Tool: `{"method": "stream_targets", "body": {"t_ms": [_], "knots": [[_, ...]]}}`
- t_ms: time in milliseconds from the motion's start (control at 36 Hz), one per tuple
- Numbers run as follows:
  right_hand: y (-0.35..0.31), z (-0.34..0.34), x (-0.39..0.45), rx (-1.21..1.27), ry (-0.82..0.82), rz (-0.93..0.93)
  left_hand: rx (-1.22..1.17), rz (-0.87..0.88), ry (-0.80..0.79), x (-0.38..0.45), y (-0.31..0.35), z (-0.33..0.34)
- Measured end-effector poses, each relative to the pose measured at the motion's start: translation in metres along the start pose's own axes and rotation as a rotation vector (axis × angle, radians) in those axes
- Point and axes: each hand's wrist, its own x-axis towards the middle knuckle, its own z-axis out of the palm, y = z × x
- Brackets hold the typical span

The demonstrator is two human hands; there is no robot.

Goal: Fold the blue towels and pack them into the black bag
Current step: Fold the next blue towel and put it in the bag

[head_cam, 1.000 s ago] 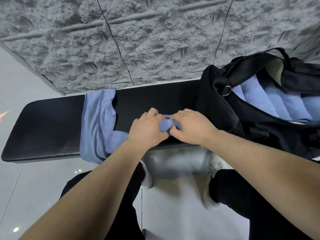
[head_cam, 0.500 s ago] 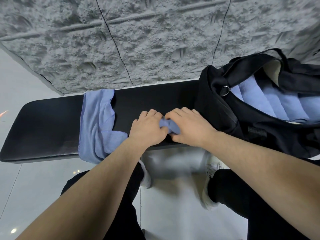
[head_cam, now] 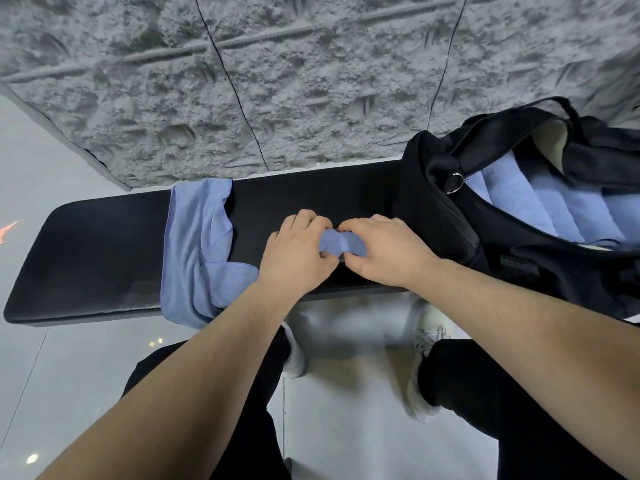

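Hands: left hand (head_cam: 298, 251) and right hand (head_cam: 384, 251) both pinch a small folded blue towel (head_cam: 341, 241) between them on the black bench (head_cam: 104, 251).
Axis: bundle runs left-right; soft, creased terry.
Bag: black bag (head_cam: 450, 223), open-mouthed, just right; right hand nearer.
Inside: blue towels packed in rows (head_cam: 554, 209).
Left: loose towel (head_cam: 197, 244) draped, unfolded.
Far: rough grey wall (head_cam: 277, 81).

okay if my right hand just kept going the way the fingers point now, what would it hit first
The right hand points left along the bench, gripping the small blue towel. It would likely meet the left hand first, gripping the same towel directly opposite.
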Motion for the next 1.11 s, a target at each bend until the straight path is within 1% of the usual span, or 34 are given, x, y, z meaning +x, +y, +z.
{"method": "stream_targets", "body": {"t_ms": [139,250,444,611,722,833,972,1056,1111], "knots": [[0.0001,0.0008,0.0021,0.038,0.002,0.022,0.064,0.005,-0.073,0.0007,-0.0015,-0.001],[-0.0012,0.0001,0.0018,0.054,-0.02,0.035,0.135,0.031,-0.072,0.0012,-0.0018,-0.0007],[-0.0022,-0.0023,-0.0011,0.109,-0.061,0.05,0.16,0.044,-0.086,0.0045,0.0017,-0.001],[-0.0006,-0.0003,-0.0025,0.016,-0.064,-0.018,0.14,0.012,-0.131,0.0054,0.0024,-0.0026],[0.0025,-0.0002,-0.0027,-0.088,-0.068,-0.069,0.143,0.002,-0.193,0.0052,0.0043,-0.0055],[0.0001,0.0005,-0.0013,-0.173,-0.039,-0.103,0.109,-0.047,-0.262,0.0054,0.0025,-0.0059],[-0.0008,0.0003,0.0008,-0.16,-0.052,-0.074,0.113,-0.065,-0.209,0.0016,0.0013,-0.0004],[-0.0013,-0.0006,0.0009,-0.145,-0.072,-0.056,0.072,-0.042,-0.18,0.0002,-0.0006,-0.0001],[-0.0021,-0.0009,0.0008,-0.116,-0.087,-0.033,0.058,-0.011,-0.191,-0.0017,-0.003,-0.0009]]}}
